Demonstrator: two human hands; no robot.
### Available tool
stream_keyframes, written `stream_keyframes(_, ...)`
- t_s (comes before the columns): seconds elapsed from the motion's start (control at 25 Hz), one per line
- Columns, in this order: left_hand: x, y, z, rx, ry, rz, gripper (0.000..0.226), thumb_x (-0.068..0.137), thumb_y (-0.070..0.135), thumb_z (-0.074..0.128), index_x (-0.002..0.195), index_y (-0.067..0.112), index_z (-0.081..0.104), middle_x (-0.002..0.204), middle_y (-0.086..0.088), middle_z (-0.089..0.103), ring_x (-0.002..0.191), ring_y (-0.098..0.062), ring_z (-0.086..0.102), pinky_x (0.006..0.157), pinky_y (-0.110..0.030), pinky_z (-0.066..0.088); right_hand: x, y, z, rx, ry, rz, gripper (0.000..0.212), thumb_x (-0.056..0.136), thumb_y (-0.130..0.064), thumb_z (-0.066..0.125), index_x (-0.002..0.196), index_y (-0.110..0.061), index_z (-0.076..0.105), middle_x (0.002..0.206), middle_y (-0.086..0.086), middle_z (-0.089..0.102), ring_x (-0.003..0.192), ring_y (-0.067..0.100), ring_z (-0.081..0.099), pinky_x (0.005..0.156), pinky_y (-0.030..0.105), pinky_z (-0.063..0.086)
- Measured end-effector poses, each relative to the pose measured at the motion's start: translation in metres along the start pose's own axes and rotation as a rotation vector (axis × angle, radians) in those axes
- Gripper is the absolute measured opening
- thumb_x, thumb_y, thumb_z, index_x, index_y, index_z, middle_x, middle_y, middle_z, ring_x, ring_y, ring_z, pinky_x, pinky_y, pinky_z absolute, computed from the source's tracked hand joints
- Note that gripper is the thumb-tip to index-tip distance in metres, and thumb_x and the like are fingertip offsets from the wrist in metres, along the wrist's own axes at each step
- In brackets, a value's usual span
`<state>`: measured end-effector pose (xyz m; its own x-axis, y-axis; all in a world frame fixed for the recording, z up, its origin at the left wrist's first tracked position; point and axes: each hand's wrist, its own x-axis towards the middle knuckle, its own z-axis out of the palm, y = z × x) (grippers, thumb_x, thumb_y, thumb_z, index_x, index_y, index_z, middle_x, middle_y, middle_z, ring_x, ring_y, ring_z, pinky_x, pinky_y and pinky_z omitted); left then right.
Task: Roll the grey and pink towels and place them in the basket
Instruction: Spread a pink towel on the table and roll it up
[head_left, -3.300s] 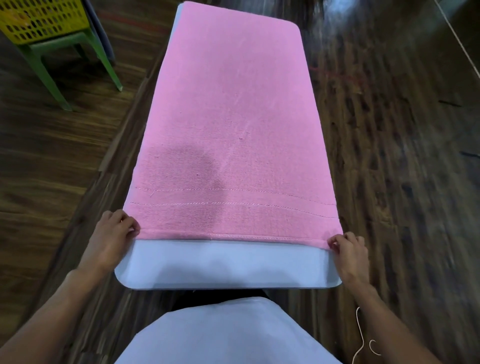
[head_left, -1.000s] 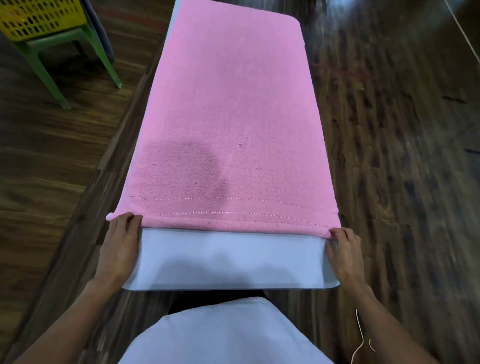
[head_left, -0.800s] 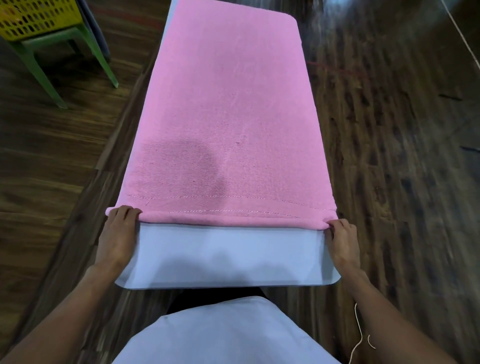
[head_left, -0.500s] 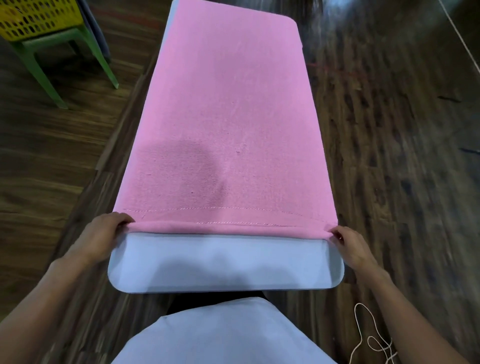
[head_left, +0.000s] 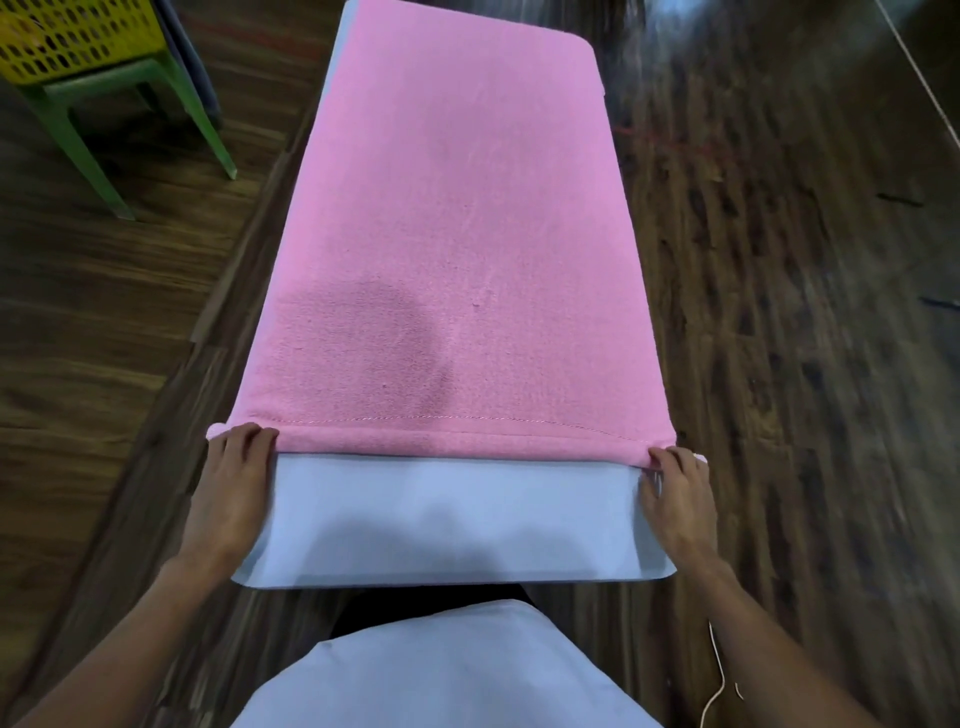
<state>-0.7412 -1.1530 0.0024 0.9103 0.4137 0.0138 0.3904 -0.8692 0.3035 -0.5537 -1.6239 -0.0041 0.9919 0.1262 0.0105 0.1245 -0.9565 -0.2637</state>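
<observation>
Both hands held the near edge of the pink towel: my left hand curled over its left corner, and my right hand pinched its right corner. It lay flat lengthwise on the white table.

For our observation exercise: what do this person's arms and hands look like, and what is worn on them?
The left forearm and right forearm are bare, no sleeves showing. The left hand and right hand carry no gloves, rings or watch. A thin white cord dangles beside the right forearm.
</observation>
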Motion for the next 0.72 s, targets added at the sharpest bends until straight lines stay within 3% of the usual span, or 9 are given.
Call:
stream_keyframes(0.16,0.021,0.001,-0.007,-0.042,-0.056,-0.046,0.032,0.087,-0.003,0.056,0.118,0.001,0.058,0.120,-0.017,0.055,0.114,-0.033,0.042,0.081,-0.055,0.049,0.025,0.002,-0.001,0.027,-0.063,0.025,0.022,0.092,-0.001,0.055,0.110,-0.006,0.066,0.115,0.011,0.063,0.106,0.029,0.052,0.087,0.049,0.052)
stream_keyframes(0.32,0.019,-0.009,-0.016,-0.058,-0.091,-0.006,0.034,0.085,-0.006,0.055,0.118,0.001,0.062,0.116,-0.016,0.060,0.111,-0.032,0.049,0.090,-0.050,0.047,0.015,0.005,-0.009,0.028,-0.105,0.014,0.023,0.096,-0.008,0.054,0.117,-0.008,0.065,0.118,0.009,0.063,0.106,0.026,0.054,0.094,0.044,0.052)
stream_keyframes(0.44,0.022,-0.025,-0.024,-0.055,-0.190,0.074,0.030,0.083,-0.008,0.058,0.111,0.002,0.067,0.108,-0.014,0.065,0.101,-0.034,0.056,0.086,-0.045,0.046,0.015,0.024,-0.021,-0.008,-0.269,-0.101,0.023,0.097,-0.009,0.053,0.117,-0.010,0.065,0.117,0.007,0.065,0.106,0.024,0.056,0.090,0.038,0.050)
stream_keyframes(0.56,0.050,-0.039,-0.025,-0.055,-0.326,0.123,0.020,0.083,-0.003,0.065,0.101,0.003,0.071,0.098,-0.014,0.070,0.092,-0.035,0.064,0.079,-0.037,0.047,0.035,0.025,-0.032,0.111,-0.391,-0.013,0.015,0.095,-0.009,0.059,0.107,-0.012,0.068,0.107,0.003,0.067,0.095,0.019,0.061,0.088,0.034,0.052)
stream_keyframes(0.68,0.079,-0.034,-0.024,-0.210,-0.298,-0.062,0.015,0.081,0.000,0.071,0.096,0.004,0.071,0.091,-0.010,0.069,0.084,-0.026,0.062,0.072,-0.014,0.042,0.055,0.013,-0.028,0.246,-0.298,0.190,0.007,0.090,-0.009,0.067,0.091,-0.015,0.065,0.096,0.002,0.066,0.086,0.017,0.061,0.087,0.035,0.056)
stream_keyframes(0.72,0.084,-0.030,-0.023,-0.247,-0.260,-0.103,0.014,0.079,-0.002,0.073,0.092,0.004,0.071,0.088,-0.010,0.068,0.082,-0.025,0.060,0.071,-0.015,0.041,0.057,0.009,-0.024,0.201,-0.221,0.193,0.006,0.089,-0.008,0.068,0.088,-0.014,0.066,0.097,0.005,0.065,0.086,0.019,0.059,0.086,0.037,0.055)
